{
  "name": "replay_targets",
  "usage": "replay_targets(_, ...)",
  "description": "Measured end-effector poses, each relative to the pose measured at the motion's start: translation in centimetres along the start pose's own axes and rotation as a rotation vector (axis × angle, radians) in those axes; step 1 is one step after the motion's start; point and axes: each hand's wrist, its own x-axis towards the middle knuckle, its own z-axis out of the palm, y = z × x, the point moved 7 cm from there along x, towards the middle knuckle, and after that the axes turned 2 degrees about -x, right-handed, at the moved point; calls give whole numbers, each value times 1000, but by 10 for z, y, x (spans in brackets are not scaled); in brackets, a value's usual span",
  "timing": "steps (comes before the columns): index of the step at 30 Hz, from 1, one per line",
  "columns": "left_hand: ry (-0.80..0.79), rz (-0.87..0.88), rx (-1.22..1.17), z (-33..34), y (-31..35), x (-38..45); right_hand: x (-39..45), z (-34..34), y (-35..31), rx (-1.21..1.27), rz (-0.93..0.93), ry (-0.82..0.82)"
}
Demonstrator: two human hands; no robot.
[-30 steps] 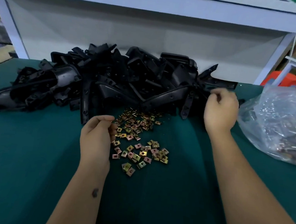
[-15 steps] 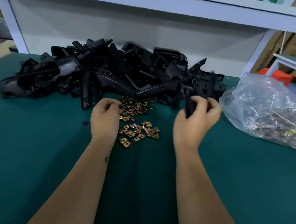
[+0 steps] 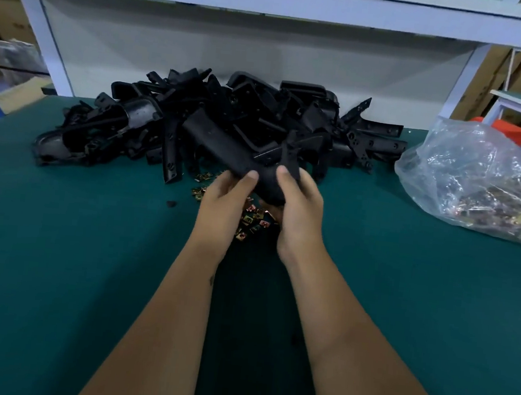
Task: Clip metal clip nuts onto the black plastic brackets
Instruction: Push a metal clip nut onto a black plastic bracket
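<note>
I hold one black plastic bracket [image 3: 270, 182] in front of me above the table, with both hands on it. My right hand [image 3: 299, 207] grips its near end, thumb on top. My left hand [image 3: 225, 198] holds it from the left, thumb pressed on its upper face; whether a clip nut is pinched in those fingers is hidden. Beneath my hands lie several loose brass-coloured clip nuts [image 3: 252, 219], partly covered. A big heap of black brackets [image 3: 215, 123] is piled behind them.
The table is covered with a green mat [image 3: 56, 257]. A clear plastic bag [image 3: 484, 177] with more clip nuts lies at the right. A white shelf frame [image 3: 54, 47] and back panel stand behind the heap. A small black fragment [image 3: 172, 204] lies left of the nuts.
My right hand has pulled a bracket out of the heap and brought it to the centre. My left hand has left the clip nuts and joined it on the bracket.
</note>
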Motion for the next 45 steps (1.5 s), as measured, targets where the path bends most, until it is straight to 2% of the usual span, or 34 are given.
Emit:
replay_targets(2,18,58,-33,-1,4,3,-1,8,-4,-197,-96,-89)
replay_targets(4,131,88,-117,-10,8,7,-2,10,-6,-196,-110,-102)
replay_targets(6,267,62,-216,-26,8,12,1,-3,-6,-223,-79,26)
replay_targets(8,348,44,-275,-40,8,16,3,-20,-11,-431,-82,164)
replay_targets(9,364,42,-296,-45,8,17,5,-26,-13,-585,-105,181)
replay_targets(11,374,29,-319,-50,7,19,10,-27,-11,-859,-138,100)
replay_targets(15,363,-14,-348,-44,1,20,8,-1,10,-1308,-194,-272)
replay_targets(18,370,-5,-358,-41,-1,20,4,11,17,-1463,-275,-376)
replay_targets(23,386,-46,-380,-37,-7,19,5,16,12,-1403,-347,-348)
replay_targets(29,328,-124,-342,-23,-12,17,2,18,6,-1394,-453,-307)
replay_targets(34,292,-166,-472,-18,-13,16,0,17,2,-1287,-475,-292)
replay_targets(39,211,-174,-527,-10,-13,17,6,-3,-6,-616,-163,-84)
replay_targets(42,131,-205,-544,-2,-13,15,8,-7,-2,-367,-34,-92)
replay_targets(45,91,-233,-565,3,-13,14,8,-6,-1,-210,14,-121)
